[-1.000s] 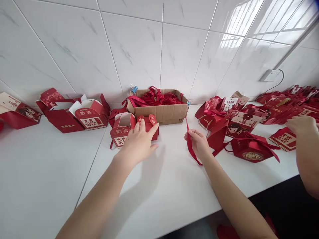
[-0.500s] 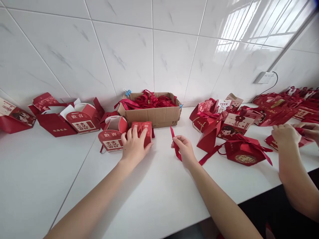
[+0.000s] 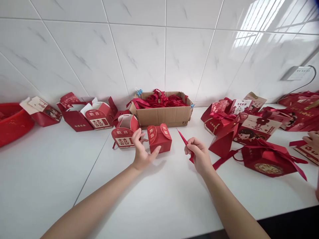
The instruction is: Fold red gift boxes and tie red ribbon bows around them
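Observation:
Pinched in my right hand (image 3: pixel 199 155) is a red ribbon (image 3: pixel 183 137), its pointed end sticking up and the rest dropping below the fingers. My left hand (image 3: pixel 144 149) is open, fingers spread, with the thumb by the front of a small red gift box (image 3: pixel 163 141) that stands closed on the white table (image 3: pixel 154 199). Whether the thumb touches that box I cannot tell. Behind the left fingers is a handled red gift box (image 3: pixel 124 137) with white panels, partly covered by them. A hexagonal red gift box (image 3: pixel 269 161) with a gold emblem lies right of my right hand.
A cardboard box (image 3: pixel 161 116) full of red ribbons stands against the tiled wall. More red gift boxes (image 3: pixel 101 116) line the left, beside a red basin (image 3: pixel 15 122). Several decorated boxes (image 3: pixel 259 127) crowd the right, and another person's hand (image 3: pixel 312 141) shows at the right edge.
My left hand has lifted off the small box's top and spread open beside it; the box now shows more fully. My right hand keeps the ribbon. The view has turned left.

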Action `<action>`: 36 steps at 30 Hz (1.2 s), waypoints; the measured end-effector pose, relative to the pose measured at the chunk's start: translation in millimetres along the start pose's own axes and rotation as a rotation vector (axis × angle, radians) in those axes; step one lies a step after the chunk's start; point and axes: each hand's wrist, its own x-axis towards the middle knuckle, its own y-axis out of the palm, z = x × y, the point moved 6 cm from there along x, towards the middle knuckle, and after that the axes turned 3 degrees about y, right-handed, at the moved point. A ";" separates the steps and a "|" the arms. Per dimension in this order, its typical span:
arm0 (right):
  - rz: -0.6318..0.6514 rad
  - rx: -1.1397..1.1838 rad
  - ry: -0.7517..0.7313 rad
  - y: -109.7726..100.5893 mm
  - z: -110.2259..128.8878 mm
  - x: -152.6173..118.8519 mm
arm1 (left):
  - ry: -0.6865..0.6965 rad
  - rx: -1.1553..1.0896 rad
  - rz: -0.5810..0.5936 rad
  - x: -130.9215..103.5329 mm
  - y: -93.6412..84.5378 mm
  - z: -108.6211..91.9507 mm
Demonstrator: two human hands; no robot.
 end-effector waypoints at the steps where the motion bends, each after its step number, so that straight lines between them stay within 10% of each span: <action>1: 0.001 0.029 0.009 -0.7 0.1 0.3 | -0.047 -0.040 -0.004 0.1 0.3 7.0; 10: -0.006 0.128 0.020 -10.1 6.7 4.1 | -0.442 -0.244 0.343 -6.7 15.9 34.3; 20: 0.122 0.113 0.030 -29.0 27.2 6.5 | -0.351 -0.723 0.696 -18.8 20.4 8.4; 36: 0.182 -0.007 0.179 -1.0 18.5 -16.3 | -0.223 -0.728 0.708 -28.7 23.5 4.8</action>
